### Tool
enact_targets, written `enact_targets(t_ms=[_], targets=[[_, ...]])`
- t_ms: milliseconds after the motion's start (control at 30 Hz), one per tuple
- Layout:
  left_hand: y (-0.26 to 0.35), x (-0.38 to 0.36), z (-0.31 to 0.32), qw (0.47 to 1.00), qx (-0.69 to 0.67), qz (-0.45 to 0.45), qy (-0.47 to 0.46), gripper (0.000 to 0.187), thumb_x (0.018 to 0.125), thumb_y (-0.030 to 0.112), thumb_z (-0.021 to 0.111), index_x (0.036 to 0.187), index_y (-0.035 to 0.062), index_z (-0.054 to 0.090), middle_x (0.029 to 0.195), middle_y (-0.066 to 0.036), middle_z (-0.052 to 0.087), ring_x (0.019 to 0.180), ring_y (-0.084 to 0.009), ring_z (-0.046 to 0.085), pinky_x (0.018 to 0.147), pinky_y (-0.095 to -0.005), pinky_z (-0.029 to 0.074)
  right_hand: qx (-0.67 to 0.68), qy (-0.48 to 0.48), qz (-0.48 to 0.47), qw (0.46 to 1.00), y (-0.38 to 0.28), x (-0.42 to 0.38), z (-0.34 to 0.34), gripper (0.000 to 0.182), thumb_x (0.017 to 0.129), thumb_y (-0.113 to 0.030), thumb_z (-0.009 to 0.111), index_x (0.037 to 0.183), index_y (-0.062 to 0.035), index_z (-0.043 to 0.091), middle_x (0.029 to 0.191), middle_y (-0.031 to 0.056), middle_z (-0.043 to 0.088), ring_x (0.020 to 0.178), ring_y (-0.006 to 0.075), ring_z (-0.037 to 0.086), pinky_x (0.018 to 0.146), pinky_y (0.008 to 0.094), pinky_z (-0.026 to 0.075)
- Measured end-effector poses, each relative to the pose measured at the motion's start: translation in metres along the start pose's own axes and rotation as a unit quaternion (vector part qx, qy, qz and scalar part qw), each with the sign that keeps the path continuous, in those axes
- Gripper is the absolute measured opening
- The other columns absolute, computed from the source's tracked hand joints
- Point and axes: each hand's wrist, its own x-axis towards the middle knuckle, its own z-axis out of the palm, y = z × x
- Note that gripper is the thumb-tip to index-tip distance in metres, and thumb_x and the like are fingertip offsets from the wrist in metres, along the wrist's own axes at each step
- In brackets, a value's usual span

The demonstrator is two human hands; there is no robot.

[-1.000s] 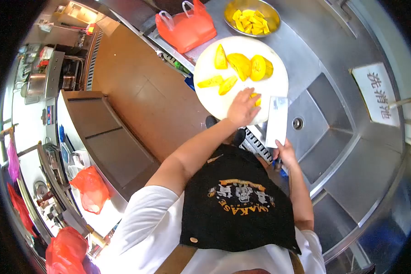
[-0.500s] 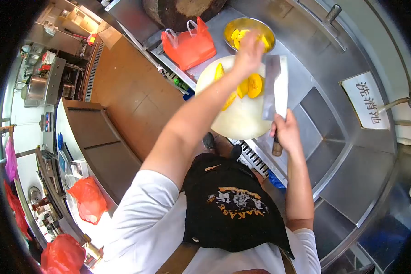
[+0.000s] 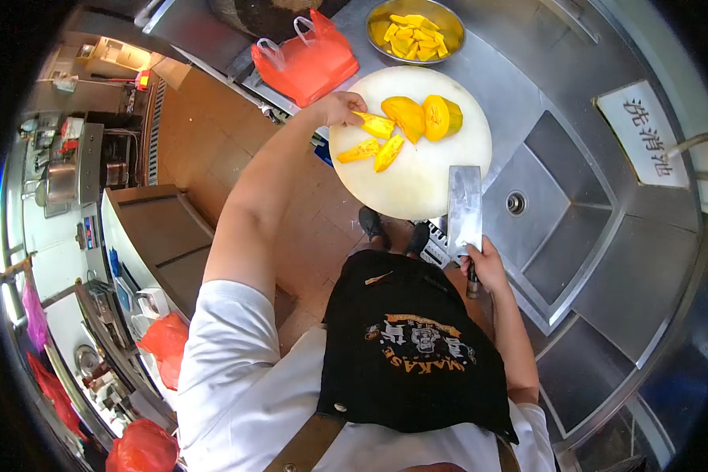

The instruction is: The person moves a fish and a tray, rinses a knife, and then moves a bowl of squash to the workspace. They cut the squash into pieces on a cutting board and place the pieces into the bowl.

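My left hand (image 3: 341,108) is at the far left edge of the round white cutting board (image 3: 417,189), its fingers closed on the end of a pumpkin wedge (image 3: 377,126). Two more pumpkin wedges (image 3: 387,154) lie just below it. Further right on the board are a larger pumpkin piece (image 3: 405,116) and a thick cut pumpkin chunk (image 3: 442,118) with rind at its side. My right hand (image 3: 488,266) grips the dark handle of a cleaver (image 3: 465,206), whose broad blade overlaps the board's lower right edge in view.
A metal bowl (image 3: 376,45) of cut pumpkin pieces stands behind the board. A red plastic bag (image 3: 307,63) sits at its left on the steel counter. To the right is a steel sink (image 3: 527,169) with a drain, and a white sign (image 3: 641,134) on the wall.
My left hand has moved from over the bowl back to the board's left side and taken hold of a pumpkin wedge. The cleaver has come down toward me.
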Motion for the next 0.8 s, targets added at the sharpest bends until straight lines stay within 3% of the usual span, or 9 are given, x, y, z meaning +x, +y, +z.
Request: enact_targets(t_ms=[133,233,333,433,633,800], targets=[[-0.025,0.013,0.031,0.992,-0.039,0.093,0.071,0.031,0.082,0.018,0.077,0.110,0.0070,0.071,0.098,-0.005,0.071,0.086,-0.0161,0.067,0.079,-0.0304,0.053,-0.001,0.005,0.001,1.000,-0.009,0.007,0.007,0.013,0.099,-0.008,0.054,0.109,-0.0020,0.050,0.071,0.0063,0.056,0.052,0.0153,0.056,0.048,0.0310,0.047],[0.005,-0.014,0.044,0.993,-0.019,0.051,0.105,0.028,0.083,0.019,0.076,0.108,0.0061,0.073,0.094,-0.008,0.072,0.084,-0.0176,0.067,0.078,-0.0313,0.054,-0.028,0.011,-0.017,0.999,-0.013,0.022,0.009,0.014,0.098,-0.010,0.056,0.107,-0.0015,0.051,0.071,0.0056,0.056,0.050,0.0148,0.054,0.047,0.0305,0.045],[0.042,-0.056,0.066,0.982,0.060,0.054,0.172,0.027,0.087,0.019,0.075,0.109,0.0034,0.072,0.089,-0.005,0.071,0.078,-0.0129,0.064,0.072,-0.0291,0.053,-0.046,0.016,-0.024,0.999,-0.032,0.013,0.012,0.018,0.098,-0.015,0.059,0.106,-0.0005,0.053,0.066,0.0036,0.055,0.049,0.0135,0.053,0.046,0.0299,0.043],[0.058,-0.085,0.115,0.960,-0.056,0.095,0.256,0.026,0.084,0.018,0.076,0.105,0.0022,0.073,0.091,-0.013,0.072,0.077,-0.0207,0.067,0.073,-0.0320,0.054,-0.057,0.017,-0.029,0.998,-0.031,0.012,0.008,0.020,0.097,-0.016,0.060,0.106,0.0001,0.053,0.063,0.0028,0.054,0.049,0.0131,0.053,0.046,0.0301,0.043],[0.061,-0.084,0.219,0.954,-0.070,0.103,0.274,0.025,0.085,0.016,0.077,0.105,0.0023,0.073,0.092,-0.015,0.071,0.073,-0.0229,0.066,0.069,-0.0318,0.053,-0.087,-0.005,-0.011,0.996,-0.035,0.002,-0.010,0.019,0.098,-0.017,0.060,0.105,-0.0014,0.053,0.065,0.0016,0.051,0.049,0.0113,0.049,0.047,0.0280,0.042],[0.052,-0.078,0.226,0.956,-0.124,0.052,0.261,0.025,0.086,0.016,0.076,0.107,0.0027,0.073,0.087,-0.015,0.071,0.070,-0.0220,0.065,0.068,-0.0317,0.053,-0.112,0.007,0.004,0.994,-0.038,-0.006,-0.014,0.020,0.099,-0.016,0.058,0.109,0.0005,0.052,0.066,0.0020,0.052,0.049,0.0108,0.049,0.046,0.0285,0.041]])
